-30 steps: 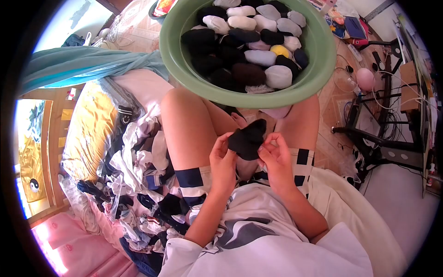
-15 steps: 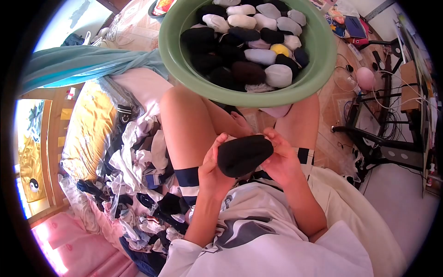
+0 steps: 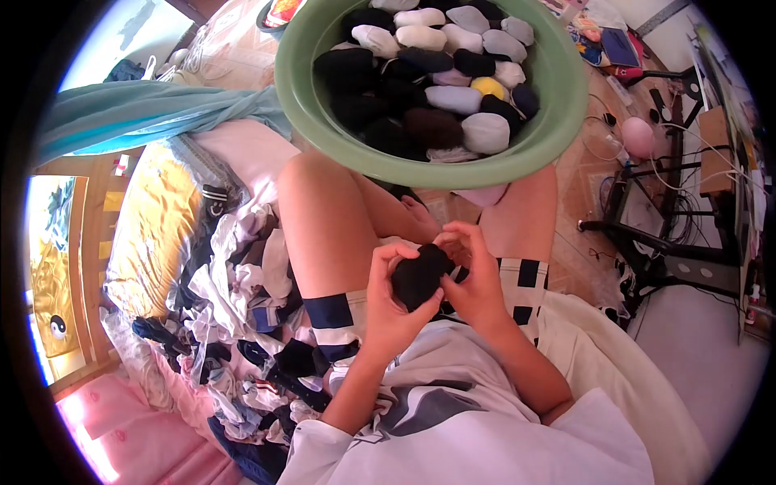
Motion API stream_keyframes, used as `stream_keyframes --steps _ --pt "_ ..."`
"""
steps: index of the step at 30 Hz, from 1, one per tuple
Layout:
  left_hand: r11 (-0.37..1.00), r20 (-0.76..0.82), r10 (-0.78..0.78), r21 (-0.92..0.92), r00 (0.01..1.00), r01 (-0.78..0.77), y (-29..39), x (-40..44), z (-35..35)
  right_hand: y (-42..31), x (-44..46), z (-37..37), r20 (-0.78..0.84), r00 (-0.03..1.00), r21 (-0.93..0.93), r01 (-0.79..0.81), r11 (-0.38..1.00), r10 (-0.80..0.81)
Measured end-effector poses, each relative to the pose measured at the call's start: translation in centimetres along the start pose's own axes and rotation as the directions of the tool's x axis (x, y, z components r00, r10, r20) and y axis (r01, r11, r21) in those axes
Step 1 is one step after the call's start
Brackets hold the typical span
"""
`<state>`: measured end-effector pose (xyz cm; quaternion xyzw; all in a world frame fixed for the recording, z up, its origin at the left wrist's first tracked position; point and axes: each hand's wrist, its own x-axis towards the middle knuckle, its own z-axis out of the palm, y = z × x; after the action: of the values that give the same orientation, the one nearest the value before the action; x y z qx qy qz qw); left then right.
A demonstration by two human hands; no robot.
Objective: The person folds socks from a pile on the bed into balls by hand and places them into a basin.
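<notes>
A black sock bundle point(image 3: 420, 277) is held between both hands above my lap. My left hand point(image 3: 388, 299) wraps round its left side, the thumb along its lower edge. My right hand point(image 3: 473, 279) grips the right end, fingers curled over the top and thumb pressed in. Beyond my knees stands a green basin point(image 3: 432, 171) with many rolled sock bundles in it, among them a light grey bundle point(image 3: 486, 133), a dark brown one point(image 3: 433, 129) and a yellow one point(image 3: 487, 87). To my left lies a pile of loose socks point(image 3: 234, 279).
A yellow bedding bundle point(image 3: 158, 234) in clear plastic lies left of the sock pile, below a teal curtain point(image 3: 162, 117). On the right stand a black metal frame point(image 3: 647, 242) with cables and a pink round object point(image 3: 638, 137).
The black sock bundle has gone from a wide, smooth shape to a smaller, more compact one. Both hands have closed further round it, and my right hand has turned inward.
</notes>
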<state>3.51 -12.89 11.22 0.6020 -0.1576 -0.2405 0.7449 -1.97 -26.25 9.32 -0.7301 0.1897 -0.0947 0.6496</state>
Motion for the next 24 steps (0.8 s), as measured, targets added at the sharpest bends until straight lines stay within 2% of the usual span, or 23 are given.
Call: stream_keyframes --steps 2,3,5,6,8,9,11,12,14,15,16,17,18,20,24 --pt "0.991 -0.165 0.006 0.131 0.986 0.016 -0.7 -0.1 0.1 0.1 -0.2 0.4 -0.061 0.997 0.010 -0.041 0.999 0.041" --pt "0.991 -0.167 0.008 0.133 0.986 0.014 -0.7 0.0 0.0 0.1 -0.3 0.5 -0.059 0.998 0.012 -0.038 0.999 0.039" --pt "0.919 -0.230 0.048 0.392 0.972 0.047 -0.6 0.3 -0.3 0.1 -0.5 0.6 -0.157 0.988 0.184 0.032 0.982 -0.002" --pt "0.919 -0.232 0.048 0.392 0.972 0.048 -0.5 0.5 -0.2 0.0 -0.5 0.5 -0.155 0.988 0.184 0.031 0.982 -0.002" --pt "0.730 -0.191 0.220 0.683 0.957 -0.032 -0.4 1.1 -0.1 -0.3 -0.6 0.4 -0.121 0.992 0.332 0.023 0.943 0.019" --pt "0.730 -0.191 0.220 0.683 0.957 -0.032 -0.5 1.2 -0.1 -0.3 -0.6 0.4 -0.121 0.992 0.332 0.023 0.943 0.019" --pt "0.799 -0.222 0.122 0.600 0.968 0.037 -1.2 1.4 -0.3 -0.2 -0.8 0.4 -0.100 0.994 0.350 -0.007 0.937 0.045" --pt "0.798 -0.222 0.122 0.602 0.967 0.038 -1.8 1.4 -0.4 -0.1 -0.8 0.4 -0.099 0.994 0.352 -0.007 0.936 0.045" --pt "0.953 -0.244 0.059 0.302 0.968 0.018 -3.1 1.3 -0.7 0.2 -0.9 0.3 -0.058 0.995 0.447 -0.049 0.893 0.083" --pt "0.953 -0.244 0.058 0.303 0.968 0.019 -3.7 1.2 -0.7 0.3 -0.9 0.3 -0.058 0.995 0.448 -0.050 0.893 0.084" --pt "0.987 -0.259 0.033 0.158 0.965 0.009 -4.2 1.3 -0.6 0.4 -0.8 0.1 -0.031 0.996 0.475 -0.058 0.878 0.083" --pt "1.000 -0.270 0.005 0.010 0.963 -0.003 -4.5 1.3 -0.5 0.5 -0.8 0.0 -0.004 0.997 0.501 -0.067 0.863 0.080" --pt "1.000 -0.270 0.005 0.010 0.963 -0.003 -4.4 1.3 -0.3 0.6 -0.6 -0.4 -0.004 0.997 0.501 -0.067 0.863 0.080" --pt "0.982 -0.190 -0.173 -0.105 0.966 0.155 -4.0 1.1 0.2 0.9 -0.4 -1.2 0.153 0.980 0.669 -0.195 0.717 0.124" --pt "0.956 -0.204 -0.232 -0.229 0.951 0.184 -3.8 1.1 0.2 -0.2 -0.2 -1.6 0.233 0.961 0.736 -0.275 0.618 0.150"
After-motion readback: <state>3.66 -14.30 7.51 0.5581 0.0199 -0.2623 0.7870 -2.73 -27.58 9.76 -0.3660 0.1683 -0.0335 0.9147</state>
